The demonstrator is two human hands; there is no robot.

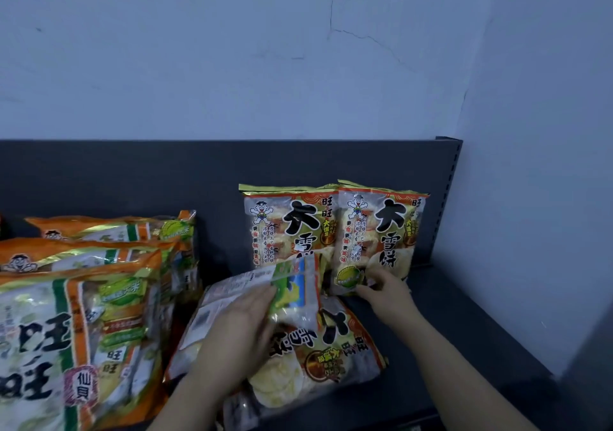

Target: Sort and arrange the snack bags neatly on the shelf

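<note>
Both forearms come in from the near edge. At the near left, a stack of at least 3 orange bags [66,331] lies flat on the shelf [464,331]. The left hand [238,324] lies palm down on 1 turned-over bag [229,294], printed back up, fingers fairly straight; the thumb is hidden, so a grip cannot be told. Under it lies 1 flat bag [335,347], face up, its print upside down to the viewer. Far right, 2 matching bags stand side by side against the back panel [132,172]: the left standing bag [285,228] and the right standing bag [381,238]. The right hand [388,294] appears to pinch the lower edge of the right one.

The turned-over bag's long axis runs from near left to far right, aimed at the standing pair. The left hand is nearer, so standing that bag left of the pair likely falls to it.
</note>
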